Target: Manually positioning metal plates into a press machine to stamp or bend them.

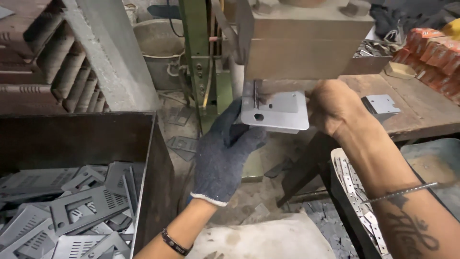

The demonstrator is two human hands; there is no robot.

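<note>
Grey flat sheet-metal plate (278,112) sits under the press head (306,43), gloved left hand (225,153) fingers gripping its near edge, bare right hand (333,105) pinching its right side. Positioning step, seemingly; next calls for exact alignment.

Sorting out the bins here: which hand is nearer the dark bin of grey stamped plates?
Left. The gloved left hand holds the flat metal plate just right of the bin; the bare right hand is farther right, at the plate's other edge.
</note>
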